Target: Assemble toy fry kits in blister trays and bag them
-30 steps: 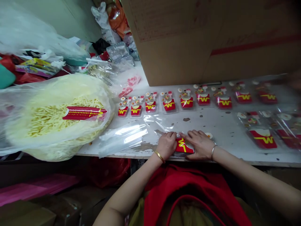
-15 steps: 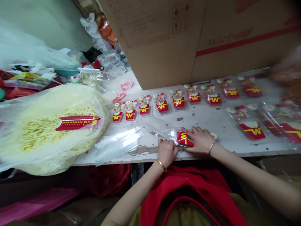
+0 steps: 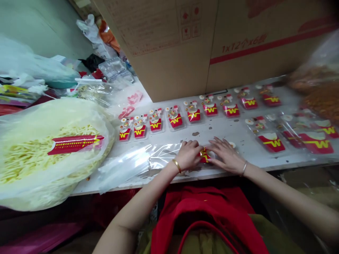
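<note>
A red fry-box pack [image 3: 204,155] with a yellow zigzag mark lies flat near the table's front edge, partly covered by both my hands. My left hand [image 3: 188,155] bends its fingers over the pack's left side, closed on a clear plastic bag [image 3: 164,153] that stretches out to the left. Lying over the pack's right part, my right hand [image 3: 227,155] has its fingers stretched and its thumb apart. A small fried-egg piece [image 3: 232,144] peeks out behind its fingers. What lies under my palms is hidden.
Several finished-looking blister packs [image 3: 175,120] line the back of the table; larger-looking ones [image 3: 272,142] lie right. Left are stacked clear bags [image 3: 124,169] and a big bag of pale fry-like pieces [image 3: 79,187] with a red carton [image 3: 75,144] on top. A cardboard box [image 3: 174,74] stands behind.
My left hand has moved up onto the pack's left side, and the bag now spreads out left of it. The right hand's fingers have shifted back, off the pack's front face. The view has turned slightly.
</note>
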Motion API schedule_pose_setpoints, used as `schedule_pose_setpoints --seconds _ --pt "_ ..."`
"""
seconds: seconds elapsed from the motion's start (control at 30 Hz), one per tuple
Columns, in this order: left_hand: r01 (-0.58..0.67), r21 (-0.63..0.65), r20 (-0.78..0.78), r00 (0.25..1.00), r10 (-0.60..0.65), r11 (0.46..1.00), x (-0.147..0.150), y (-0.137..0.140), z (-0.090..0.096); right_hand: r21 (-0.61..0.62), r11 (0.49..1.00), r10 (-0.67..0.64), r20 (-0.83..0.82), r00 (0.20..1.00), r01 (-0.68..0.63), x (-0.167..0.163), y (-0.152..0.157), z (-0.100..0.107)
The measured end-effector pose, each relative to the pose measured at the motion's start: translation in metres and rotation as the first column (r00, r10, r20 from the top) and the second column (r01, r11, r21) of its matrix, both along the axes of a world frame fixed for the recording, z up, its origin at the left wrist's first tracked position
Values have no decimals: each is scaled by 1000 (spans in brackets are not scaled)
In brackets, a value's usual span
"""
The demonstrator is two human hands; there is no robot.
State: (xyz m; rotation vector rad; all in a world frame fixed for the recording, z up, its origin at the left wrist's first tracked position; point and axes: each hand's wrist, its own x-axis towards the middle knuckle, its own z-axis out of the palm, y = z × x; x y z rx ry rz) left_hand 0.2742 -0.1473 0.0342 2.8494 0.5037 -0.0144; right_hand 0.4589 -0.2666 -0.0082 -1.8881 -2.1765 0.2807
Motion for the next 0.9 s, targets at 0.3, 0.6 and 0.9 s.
schedule_pose_setpoints --seconds 0.3,0.6,0.9 --pt "302 29 -45 953 -301 953 22 41 -12 85 996 -3 67 998 -3 -8 8 5" --pt "339 -313 4 935 -356 887 28 61 -18 68 706 -580 -515 631 705 18 -42 -39" --pt "320 -399 300 931 -208 859 54 36 -19 -173 773 -427 -853 299 611 -5 -17 -16"
